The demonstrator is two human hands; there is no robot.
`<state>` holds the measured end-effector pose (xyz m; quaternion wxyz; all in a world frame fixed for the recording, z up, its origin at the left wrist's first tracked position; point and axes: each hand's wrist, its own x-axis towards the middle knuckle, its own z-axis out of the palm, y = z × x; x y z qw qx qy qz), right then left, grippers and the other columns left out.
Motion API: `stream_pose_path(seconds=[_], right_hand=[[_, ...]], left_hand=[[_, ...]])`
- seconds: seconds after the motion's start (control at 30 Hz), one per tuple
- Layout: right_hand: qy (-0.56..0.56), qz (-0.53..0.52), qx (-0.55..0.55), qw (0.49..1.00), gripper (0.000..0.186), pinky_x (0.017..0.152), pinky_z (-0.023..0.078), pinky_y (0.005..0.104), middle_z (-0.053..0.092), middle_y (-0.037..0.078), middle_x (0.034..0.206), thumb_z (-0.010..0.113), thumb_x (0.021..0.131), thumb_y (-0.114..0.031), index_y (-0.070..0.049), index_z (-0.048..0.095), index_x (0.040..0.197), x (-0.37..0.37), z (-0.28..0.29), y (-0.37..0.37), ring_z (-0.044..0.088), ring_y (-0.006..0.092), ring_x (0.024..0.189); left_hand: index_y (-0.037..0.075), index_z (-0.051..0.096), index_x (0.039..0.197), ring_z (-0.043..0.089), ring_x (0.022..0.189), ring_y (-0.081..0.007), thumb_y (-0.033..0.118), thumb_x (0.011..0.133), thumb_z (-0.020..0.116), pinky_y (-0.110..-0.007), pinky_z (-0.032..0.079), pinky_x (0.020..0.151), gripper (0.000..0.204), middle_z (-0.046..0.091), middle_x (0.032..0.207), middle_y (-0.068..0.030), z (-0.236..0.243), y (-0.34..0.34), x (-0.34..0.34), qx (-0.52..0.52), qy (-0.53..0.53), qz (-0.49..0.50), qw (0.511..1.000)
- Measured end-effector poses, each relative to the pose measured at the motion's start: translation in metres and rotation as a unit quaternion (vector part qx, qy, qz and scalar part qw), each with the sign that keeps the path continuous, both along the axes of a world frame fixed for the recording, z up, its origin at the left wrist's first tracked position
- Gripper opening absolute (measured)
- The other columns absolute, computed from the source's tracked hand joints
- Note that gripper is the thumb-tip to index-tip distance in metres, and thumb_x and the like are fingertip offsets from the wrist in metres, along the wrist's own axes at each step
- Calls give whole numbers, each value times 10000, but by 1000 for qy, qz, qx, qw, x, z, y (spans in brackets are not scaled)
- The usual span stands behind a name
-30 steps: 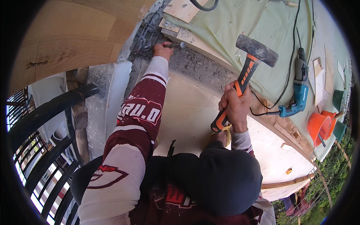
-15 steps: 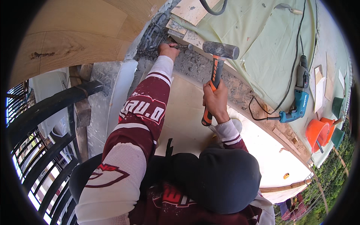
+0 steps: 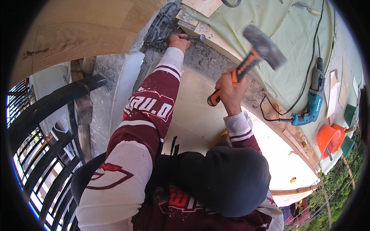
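Note:
My left hand (image 3: 178,42) is closed round a steel chisel (image 3: 194,37), whose round struck end points right. The chisel's other end is hidden by the hand, against broken grey concrete (image 3: 156,32) at the wall's foot. In my right hand (image 3: 232,90) is a sledge hammer (image 3: 266,46) with a short orange and black handle, gripped near its lower part. Its blocky steel head is raised to the right of the chisel, apart from it and slightly blurred. Grey rubble (image 3: 204,57) lies just below the chisel.
A teal and grey power drill (image 3: 310,106) with a black cord rests on a pale green sheet (image 3: 283,86) at right. Beyond it stand orange buckets (image 3: 327,138). A trowel (image 3: 306,7) lies far right. Black railing (image 3: 50,104) runs along the left, below a wooden panel (image 3: 84,32).
The hammer has swung up and to the right, away from the chisel, its head now tilted. My left hand keeps its hold on the chisel; the view has shifted slightly.

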<state>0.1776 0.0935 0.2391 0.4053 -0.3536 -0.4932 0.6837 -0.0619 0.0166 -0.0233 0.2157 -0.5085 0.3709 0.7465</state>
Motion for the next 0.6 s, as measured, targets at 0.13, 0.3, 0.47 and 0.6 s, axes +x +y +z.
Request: stream_pose_path(seconds=[0.13, 0.3, 0.47, 0.6], right_hand=[[-205, 214, -117, 948, 76, 386, 435, 297, 509, 40, 622, 548, 874, -34, -12, 484, 907, 49, -72, -18, 511, 130, 421], [-68, -7, -27, 997, 74, 382, 426, 300, 450, 43, 616, 514, 888, 0, -32, 461, 929, 116, 31, 48, 431, 119, 417], [215, -110, 207, 948, 302, 577, 443, 315, 404, 10, 595, 576, 863, -133, -135, 383, 631, 66, 142, 126, 451, 145, 544], [55, -71, 47, 995, 229, 542, 480, 336, 474, 22, 588, 610, 856, -148, -110, 456, 691, 14, 33, 23, 503, 156, 505]], left_hand=[[59, 507, 923, 488, 1081, -255, 66, 895, 319, -449, 364, 1011, 189, 539, 1066, -117, -3, -3, -9, 31, 19, -23, 999], [103, 397, 761, 432, 706, -152, 57, 889, 298, -380, 410, 843, 169, 429, 735, -14, -7, -7, -3, 9, -17, -36, 999], [95, 403, 782, 453, 727, -157, 76, 913, 313, -375, 417, 846, 160, 431, 744, -16, -8, -4, 0, 2, 6, -32, 999], [89, 404, 770, 420, 595, -150, 58, 903, 327, -363, 410, 710, 157, 422, 735, -8, -11, -3, 0, -5, 17, -44, 999]])
